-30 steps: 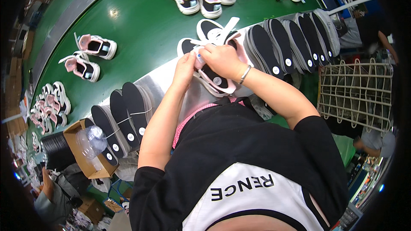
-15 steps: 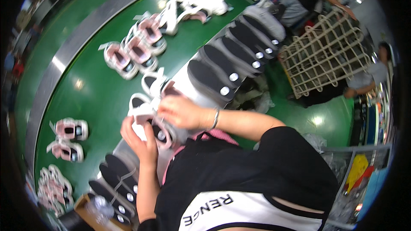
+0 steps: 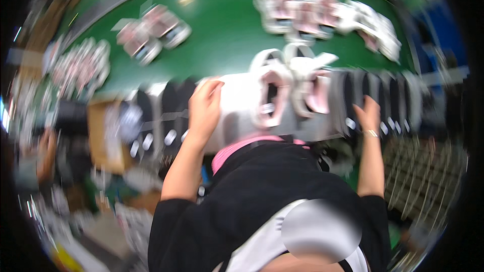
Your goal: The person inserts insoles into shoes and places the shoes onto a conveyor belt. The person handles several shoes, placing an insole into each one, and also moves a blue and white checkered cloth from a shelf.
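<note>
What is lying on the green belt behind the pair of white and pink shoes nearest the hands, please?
Behind the near pair of shoes, the green belt carries a row of white and pink shoes at its far edge. The blur hides their number, and the near pair covers the belt directly behind it.

— Item under inspection?

— A pair of white sandals with pink lining [image 3: 290, 95], lying side by side on the grey ledge [image 3: 237, 106] at the near edge of the green belt [image 3: 227, 35].

— Pose?

— Openings up, straps loose. Blur hides finer detail.

— Contact?

— The left hand [image 3: 204, 108] rests on the ledge just left of the pair. The right hand [image 3: 368, 116] lies on the black soles [image 3: 383, 100] to the right of it.
</note>
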`<action>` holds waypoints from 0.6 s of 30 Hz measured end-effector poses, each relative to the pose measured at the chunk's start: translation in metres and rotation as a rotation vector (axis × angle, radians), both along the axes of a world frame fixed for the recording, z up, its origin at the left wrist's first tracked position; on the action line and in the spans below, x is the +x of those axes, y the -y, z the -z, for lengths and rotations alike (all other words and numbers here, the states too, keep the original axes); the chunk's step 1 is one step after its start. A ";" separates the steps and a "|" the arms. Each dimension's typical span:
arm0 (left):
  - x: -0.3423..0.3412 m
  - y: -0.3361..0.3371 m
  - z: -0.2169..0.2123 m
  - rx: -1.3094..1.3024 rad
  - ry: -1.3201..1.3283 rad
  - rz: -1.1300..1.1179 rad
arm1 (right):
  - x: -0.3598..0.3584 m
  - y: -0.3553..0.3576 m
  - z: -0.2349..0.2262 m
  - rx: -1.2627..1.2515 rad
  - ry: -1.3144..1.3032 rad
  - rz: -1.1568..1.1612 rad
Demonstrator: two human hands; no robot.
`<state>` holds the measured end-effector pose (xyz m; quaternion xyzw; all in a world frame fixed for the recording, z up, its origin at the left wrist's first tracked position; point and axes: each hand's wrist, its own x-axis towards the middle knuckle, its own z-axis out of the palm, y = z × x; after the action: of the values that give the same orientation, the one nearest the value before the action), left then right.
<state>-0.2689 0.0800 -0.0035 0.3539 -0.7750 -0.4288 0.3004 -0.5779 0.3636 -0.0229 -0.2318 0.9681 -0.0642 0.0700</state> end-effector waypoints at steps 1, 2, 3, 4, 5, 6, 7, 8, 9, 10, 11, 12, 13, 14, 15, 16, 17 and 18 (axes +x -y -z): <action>0.014 0.010 -0.004 -0.081 0.005 -0.064 | -0.006 -0.015 0.017 -0.083 -0.027 -0.056; 0.033 0.020 -0.004 -0.119 0.010 -0.181 | -0.016 -0.032 0.034 -0.087 -0.052 -0.095; 0.052 0.030 -0.009 -0.249 0.062 -0.300 | -0.034 -0.045 0.049 -0.049 -0.024 -0.120; 0.076 0.042 -0.011 -0.545 0.163 -0.422 | -0.042 -0.056 0.060 -0.046 -0.011 -0.104; 0.103 0.053 -0.014 -0.711 0.337 -0.556 | -0.045 -0.062 0.065 -0.036 -0.006 -0.059; 0.126 0.060 -0.018 -0.885 0.390 -0.702 | -0.044 -0.055 0.064 -0.037 0.008 -0.048; 0.147 0.065 -0.022 -0.946 0.461 -0.835 | -0.038 -0.047 0.057 -0.029 0.016 -0.022; 0.168 0.068 -0.025 -0.968 0.730 -0.993 | -0.038 -0.045 0.050 -0.013 0.016 0.020; 0.183 0.068 -0.027 -0.825 0.791 -1.057 | -0.053 -0.051 0.060 -0.056 -0.017 -0.051; 0.193 0.066 -0.028 -0.747 0.949 -1.045 | -0.042 -0.033 0.045 0.010 -0.014 -0.003; 0.194 0.066 -0.025 -0.663 1.095 -1.017 | -0.040 -0.024 0.037 0.057 -0.041 0.028; 0.186 0.065 -0.019 -0.902 1.059 -1.059 | -0.043 -0.021 0.037 0.077 -0.068 0.024; 0.171 0.065 -0.015 -1.143 1.002 -1.108 | -0.042 -0.016 0.032 0.082 -0.053 0.044; 0.144 0.064 -0.017 -1.072 0.745 -0.975 | -0.043 -0.013 0.028 0.084 -0.067 0.074; 0.111 0.058 -0.025 -0.984 0.501 -0.845 | -0.044 -0.014 0.024 0.087 -0.080 0.097; 0.066 0.042 -0.031 -0.659 0.206 -0.694 | -0.043 -0.016 0.020 0.023 -0.101 0.131; 0.028 0.027 -0.026 -0.356 -0.003 -0.509 | -0.046 -0.021 0.017 -0.049 -0.119 0.159; -0.009 0.010 -0.026 -0.226 -0.124 -0.230 | -0.052 -0.031 0.019 -0.199 -0.117 0.119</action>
<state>-0.2782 0.0697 0.0229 0.3770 -0.7527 -0.3225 0.4327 -0.6296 0.3944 -0.0421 -0.1829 0.9715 -0.1501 -0.0140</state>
